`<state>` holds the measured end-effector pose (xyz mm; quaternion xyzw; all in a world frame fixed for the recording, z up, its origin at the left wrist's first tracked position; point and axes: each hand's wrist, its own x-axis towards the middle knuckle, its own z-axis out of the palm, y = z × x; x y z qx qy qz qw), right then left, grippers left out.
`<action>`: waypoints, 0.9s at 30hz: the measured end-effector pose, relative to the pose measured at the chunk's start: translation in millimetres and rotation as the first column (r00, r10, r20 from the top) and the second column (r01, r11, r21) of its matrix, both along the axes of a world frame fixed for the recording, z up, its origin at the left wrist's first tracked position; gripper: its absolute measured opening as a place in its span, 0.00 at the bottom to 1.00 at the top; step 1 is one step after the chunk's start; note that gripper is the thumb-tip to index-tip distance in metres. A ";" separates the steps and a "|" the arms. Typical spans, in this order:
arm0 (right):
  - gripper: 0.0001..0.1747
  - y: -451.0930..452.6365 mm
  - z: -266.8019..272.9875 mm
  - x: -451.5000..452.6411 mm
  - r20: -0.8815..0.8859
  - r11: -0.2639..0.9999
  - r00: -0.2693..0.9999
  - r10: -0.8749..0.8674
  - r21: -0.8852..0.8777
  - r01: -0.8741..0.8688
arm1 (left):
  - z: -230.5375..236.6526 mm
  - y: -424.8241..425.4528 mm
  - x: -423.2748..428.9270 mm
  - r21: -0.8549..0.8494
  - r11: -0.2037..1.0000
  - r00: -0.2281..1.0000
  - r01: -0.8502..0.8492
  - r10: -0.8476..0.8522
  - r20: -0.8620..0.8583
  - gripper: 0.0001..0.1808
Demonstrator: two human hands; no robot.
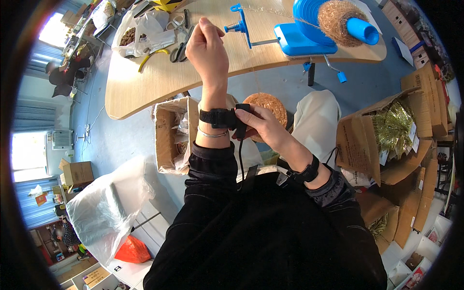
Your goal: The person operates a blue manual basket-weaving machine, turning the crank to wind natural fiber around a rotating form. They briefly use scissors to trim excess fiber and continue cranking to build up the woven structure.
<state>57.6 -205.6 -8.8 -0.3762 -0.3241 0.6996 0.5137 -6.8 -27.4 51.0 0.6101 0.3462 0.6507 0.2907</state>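
My left hand (208,54) is raised over the table's near edge, its fingers curled in and nothing visible in them. Around that wrist runs a black strap (217,117), with a thin silver bracelet (212,134) just below it. My right hand (266,125) pinches a small black device (242,117) at the strap's side, from which a black cable (240,159) hangs towards my lap. Another black strap (308,172) circles my right wrist. Beyond my hands, a blue hand-cranked winder (304,38) carries a thick coil of copper-coloured tinsel-like strand (335,23).
The wooden table (145,94) holds scissors (179,50), yellow-handled pliers (152,58) and a plastic bag of brown pieces (128,36). An open carton (170,141) stands left of my legs, a round woven stool (268,105) ahead. At right, cartons hold gold tinsel (393,125).
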 end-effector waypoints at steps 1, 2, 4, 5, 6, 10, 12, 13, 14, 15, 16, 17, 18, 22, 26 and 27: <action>0.23 -0.1 -1.9 -0.8 -0.002 1.000 1.000 0.001 -0.016 -0.001 | 3.1 -1.1 0.8 0.002 0.999 0.998 -0.050 0.050 -0.043 0.28; 0.23 0.3 -3.6 -1.5 -0.020 1.000 1.000 0.007 -0.016 -0.007 | 6.3 -1.7 1.2 0.025 0.996 0.992 -0.090 0.091 -0.088 0.28; 0.23 1.9 -6.3 -2.7 -0.035 1.000 0.999 0.022 -0.009 -0.023 | 11.3 -2.0 1.3 0.046 0.993 0.988 -0.106 0.110 -0.105 0.27; 0.23 2.4 -6.5 -2.2 -0.034 0.999 0.999 0.032 -0.003 -0.032 | 12.8 -1.8 1.4 0.021 0.995 0.991 -0.095 0.096 -0.095 0.26; 0.24 2.6 -5.9 -0.7 -0.032 0.999 0.999 0.040 0.003 -0.040 | 13.6 -1.4 2.1 -0.002 0.997 0.993 -0.082 0.082 -0.083 0.25; 0.21 -8.0 7.7 29.0 0.108 0.985 0.984 -0.144 0.111 0.132 | 10.9 1.1 2.8 -0.069 0.996 0.984 -0.059 0.046 -0.171 0.17; 0.18 -20.1 17.8 61.2 0.283 0.872 0.834 -0.475 0.279 0.402 | 8.4 2.8 1.1 -0.075 0.994 0.971 -0.081 0.062 -0.229 0.14; 0.14 -27.2 21.3 78.2 0.423 0.740 0.608 -0.671 0.421 0.524 | 7.1 4.2 0.3 -0.043 0.996 0.965 -0.084 0.071 -0.251 0.14; 0.12 -32.3 24.1 97.6 0.567 0.628 0.322 -0.758 0.501 0.596 | 5.6 5.1 0.0 -0.015 0.996 0.960 -0.083 0.076 -0.269 0.14; 0.12 -34.3 24.0 114.9 0.560 0.472 0.018 -0.828 0.680 0.561 | 3.8 6.0 0.1 0.010 0.997 0.955 -0.080 0.079 -0.285 0.14; 0.12 -38.6 23.2 130.9 0.596 0.439 -0.169 -0.785 0.727 0.528 | 1.8 6.8 1.2 0.008 0.998 0.954 -0.065 0.064 -0.294 0.16; 0.15 -41.8 20.8 144.6 0.711 0.511 -0.320 -0.626 0.684 0.520 | -0.4 7.3 2.4 -0.012 0.999 0.954 -0.051 0.045 -0.298 0.17; 0.18 -40.7 15.5 153.5 0.733 0.535 -0.420 -0.536 0.679 0.503 | -2.4 7.9 4.4 -0.031 0.999 0.954 -0.035 0.024 -0.298 0.18; 0.23 -35.8 -2.1 171.7 0.902 0.709 -0.283 -0.326 0.431 0.558 | -7.9 10.3 9.2 -0.045 0.999 0.947 -0.029 0.013 -0.321 0.23; 0.22 -31.2 -10.6 178.2 0.919 0.747 -0.287 -0.269 0.388 0.541 | -10.0 12.2 6.0 -0.094 0.996 0.935 -0.007 -0.027 -0.353 0.28; 0.22 -30.4 -12.0 179.1 0.917 0.755 -0.298 -0.267 0.391 0.527 | -10.2 12.6 4.9 -0.121 0.993 0.931 0.000 -0.044 -0.361 0.28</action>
